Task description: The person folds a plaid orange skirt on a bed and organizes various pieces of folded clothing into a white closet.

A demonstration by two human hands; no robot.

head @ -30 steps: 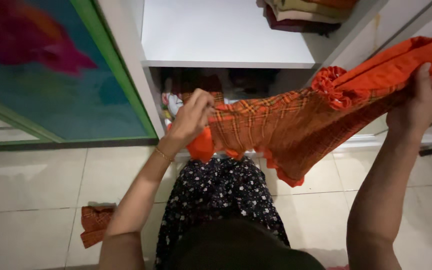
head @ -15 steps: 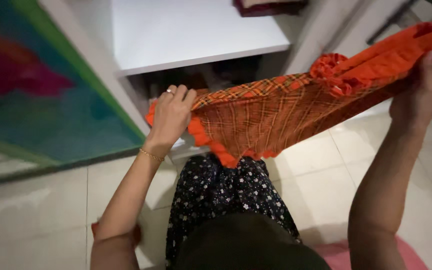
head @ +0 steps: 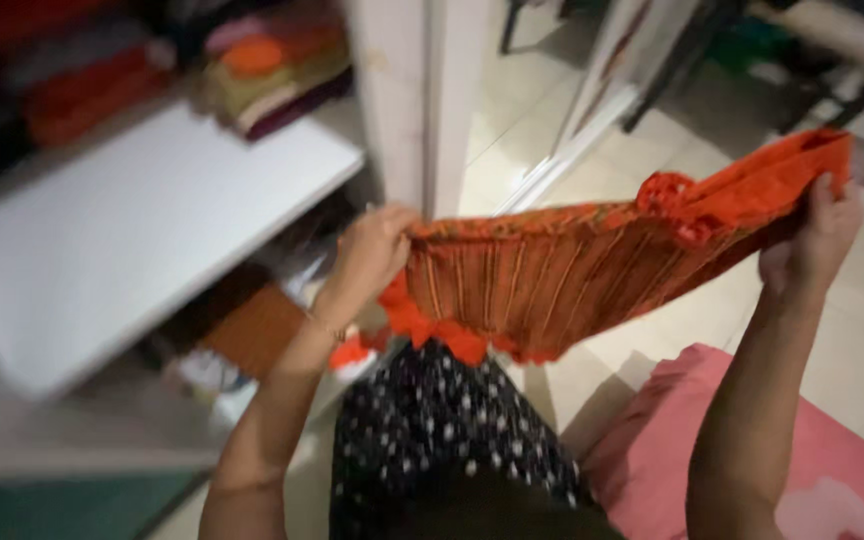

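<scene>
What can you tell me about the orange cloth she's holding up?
The cloth is an orange plaid woven fabric with darker stripes and a plain orange ruffled edge along its bottom, plus a gathered ruffle near its right end. It hangs stretched out in the air, slanting up to the right, above a dotted dark skirt. The left hand pinches its left top corner; the right hand grips its plain orange right end. The picture is blurred, so finer details are unclear.

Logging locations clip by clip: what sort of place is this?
Probably a home bedroom or closet area: a white wardrobe shelf with folded clothes stacked behind it, a tiled floor, and a pink mat.
</scene>
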